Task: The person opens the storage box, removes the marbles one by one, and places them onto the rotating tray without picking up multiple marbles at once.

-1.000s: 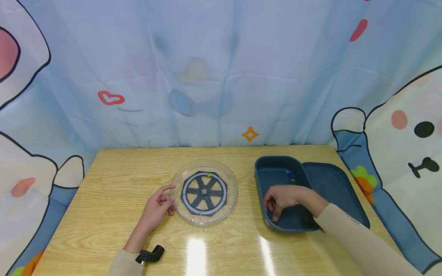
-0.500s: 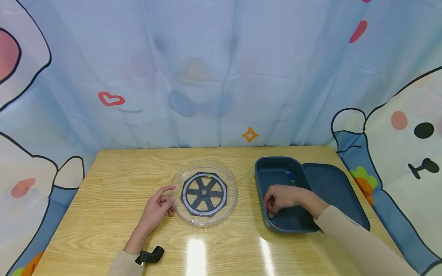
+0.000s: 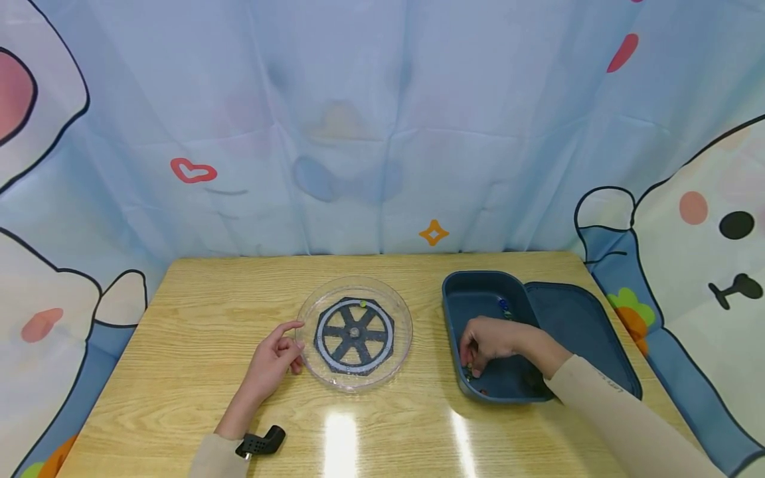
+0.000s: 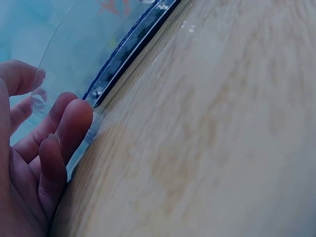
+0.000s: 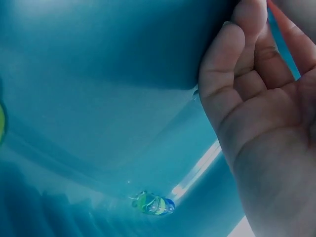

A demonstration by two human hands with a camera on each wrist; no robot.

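Blue bin (image 3: pixel 476 299) around the right grip (image 3: pixel 490 340), its hold impossible to tell; left grip (image 3: pixel 270 364) relaxed against a clear dish (image 3: pixel 399 355).

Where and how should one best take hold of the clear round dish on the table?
The clear round dish is probably best held level by its thin rim, from left and right together: it is wide, the left hand is at its left edge, the right edge looks free, and a small green piece inside could slide.
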